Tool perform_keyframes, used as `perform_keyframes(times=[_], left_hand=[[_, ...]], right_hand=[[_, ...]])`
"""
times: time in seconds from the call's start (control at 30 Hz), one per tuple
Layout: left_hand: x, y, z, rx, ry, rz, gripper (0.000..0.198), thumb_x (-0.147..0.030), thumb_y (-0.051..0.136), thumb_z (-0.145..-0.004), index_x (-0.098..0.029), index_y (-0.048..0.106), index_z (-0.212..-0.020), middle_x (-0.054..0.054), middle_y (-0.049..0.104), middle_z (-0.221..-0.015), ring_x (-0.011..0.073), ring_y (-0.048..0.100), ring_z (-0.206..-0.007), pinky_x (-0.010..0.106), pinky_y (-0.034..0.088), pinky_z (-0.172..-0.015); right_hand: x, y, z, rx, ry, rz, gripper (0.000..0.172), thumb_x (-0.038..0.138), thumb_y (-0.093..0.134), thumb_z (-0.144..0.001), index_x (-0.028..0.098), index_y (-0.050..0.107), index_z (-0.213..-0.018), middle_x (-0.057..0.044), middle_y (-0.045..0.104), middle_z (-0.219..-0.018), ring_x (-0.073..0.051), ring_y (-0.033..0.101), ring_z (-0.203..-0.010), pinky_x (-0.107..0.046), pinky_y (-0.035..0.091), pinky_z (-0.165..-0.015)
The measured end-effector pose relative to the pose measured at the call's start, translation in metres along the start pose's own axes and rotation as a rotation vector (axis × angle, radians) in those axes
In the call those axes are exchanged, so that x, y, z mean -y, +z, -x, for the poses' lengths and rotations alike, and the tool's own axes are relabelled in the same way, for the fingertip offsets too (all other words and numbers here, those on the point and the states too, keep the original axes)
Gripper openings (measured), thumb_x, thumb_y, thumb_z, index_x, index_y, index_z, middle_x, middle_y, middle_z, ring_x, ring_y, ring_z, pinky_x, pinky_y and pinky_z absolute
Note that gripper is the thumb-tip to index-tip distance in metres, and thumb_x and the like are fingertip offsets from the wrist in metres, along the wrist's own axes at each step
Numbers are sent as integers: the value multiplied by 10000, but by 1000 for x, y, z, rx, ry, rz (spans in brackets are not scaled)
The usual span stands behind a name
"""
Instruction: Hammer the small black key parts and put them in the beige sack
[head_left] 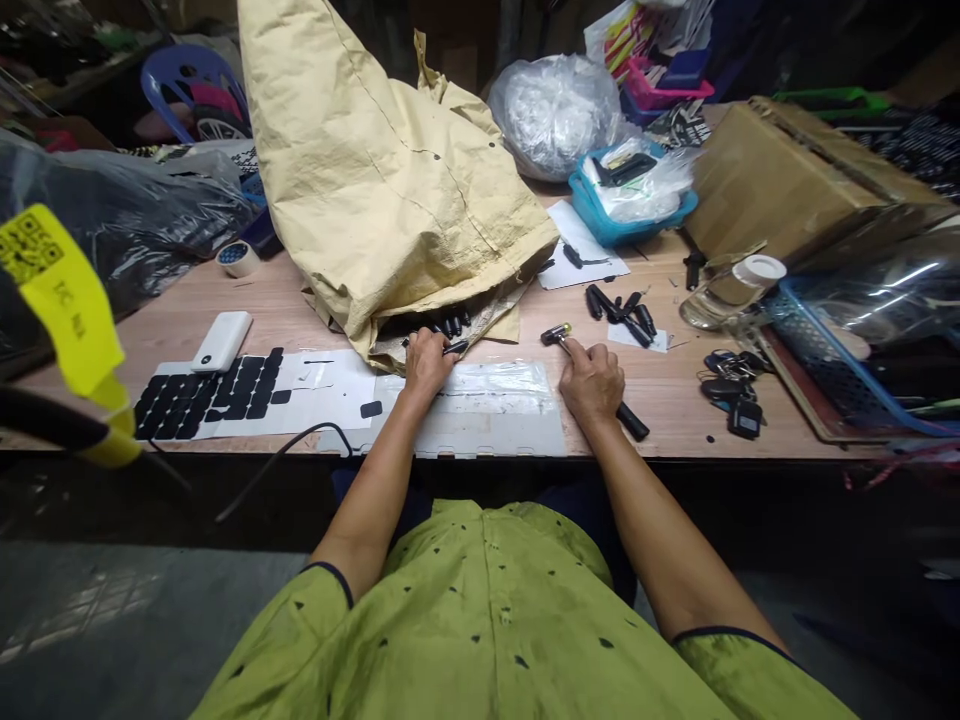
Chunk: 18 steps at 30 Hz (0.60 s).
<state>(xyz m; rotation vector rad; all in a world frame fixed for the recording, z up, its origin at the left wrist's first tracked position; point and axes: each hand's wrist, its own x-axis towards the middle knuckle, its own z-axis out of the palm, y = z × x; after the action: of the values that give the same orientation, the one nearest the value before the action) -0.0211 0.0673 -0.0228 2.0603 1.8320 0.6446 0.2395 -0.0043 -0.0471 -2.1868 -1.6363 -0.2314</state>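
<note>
My left hand [426,362] is closed at the mouth of a big tan paper sack [382,180], fingers pinched on a small black part [455,347]. More small black parts [454,322] lie in the sack's opening. My right hand [592,382] is closed round a small hammer [556,334]; its head points up-left and its black handle end [634,423] sticks out behind the hand. Between the hands lies a clear plastic sheet [495,385] on white paper.
A white sheet with black stickers [210,395] and a white power bank [221,341] lie at left. Loose black parts [622,305], key fobs [731,390], a glass jar [731,290], blue baskets [630,200] and a cardboard box [787,180] crowd the right. A tape roll [238,257] sits behind.
</note>
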Motion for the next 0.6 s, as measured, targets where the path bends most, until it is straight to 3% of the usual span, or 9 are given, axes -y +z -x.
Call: perform_keyframes(times=[0.13, 0.3, 0.4, 0.6], left_hand=[[-10, -10, 19, -63, 111, 13, 122, -263, 686, -884, -227, 698, -1000, 85, 614, -1045, 299, 522, -1054, 444, 445, -927], [-22, 2, 45, 120, 405, 104, 126, -286, 687, -895, -227, 725, -1000, 55, 657, -967, 248, 557, -956, 402, 462, -905], [-22, 14, 52, 188, 401, 124, 133, -289, 701, -885, -228, 743, -994, 56, 656, -939, 246, 570, -952, 392, 470, -890], [-17, 21, 50, 184, 355, 183, 172, -287, 716, -864, -232, 757, -1021, 47, 660, -929, 241, 576, -957, 390, 470, -900]], right_hand=[[0, 0, 1, 6, 0, 31, 401, 197, 472, -939, 254, 707, -1259, -120, 552, -967, -252, 437, -892, -336, 232, -672], [0, -1, 1, 3, -7, 53, 390, 205, 485, -937, 247, 698, -1261, -118, 541, -968, -249, 424, -886, -331, 231, -674], [1, -2, 1, 6, -13, 57, 387, 211, 489, -940, 245, 699, -1264, -113, 541, -957, -244, 429, -876, -326, 236, -673], [-2, -1, 0, 8, 0, 24, 384, 210, 478, -950, 258, 709, -1253, -116, 552, -952, -243, 444, -869, -329, 264, -676]])
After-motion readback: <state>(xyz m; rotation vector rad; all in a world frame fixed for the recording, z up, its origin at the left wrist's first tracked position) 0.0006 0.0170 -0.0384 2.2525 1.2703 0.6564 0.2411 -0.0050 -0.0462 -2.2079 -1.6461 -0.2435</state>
